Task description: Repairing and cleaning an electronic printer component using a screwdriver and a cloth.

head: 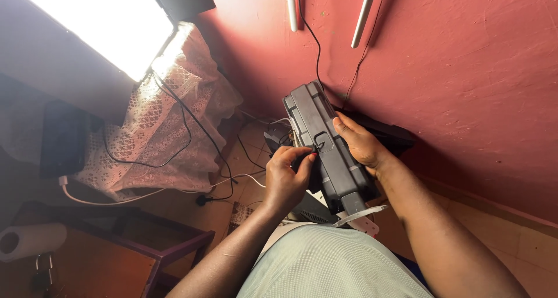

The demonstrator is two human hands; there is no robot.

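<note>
in the middle of the frame, a dark grey, ribbed, box-shaped plastic device (pixel 325 153) is held up over the person's lap, tilted with its long side running from upper left to lower right. the right hand (pixel 361 142) lies against the device's right edge, fingers partly curled round it and thumb pressed on the ribbed face, steadying it. the left hand (pixel 286 179) is closed in a pinch, fingertips touching a thin black wire loop (pixel 319 142) that sits on the middle of the device's face. a flat white strip (pixel 357 215) sticks out from the lower end of the device, just above the pale green cloth (pixel 331 263) over the person's lap.

behind the device a rough red plastered wall (pixel 465 71) fills the right and upper parts of the frame, with black cables (pixel 317 48) running down it. at the upper left a bright window (pixel 110 25) glares, and a lace curtain (pixel 157 129) hangs below it. a dark wooden table (pixel 174 246) stands at the lower left, with a white paper roll (pixel 32 240) at the far left edge.
</note>
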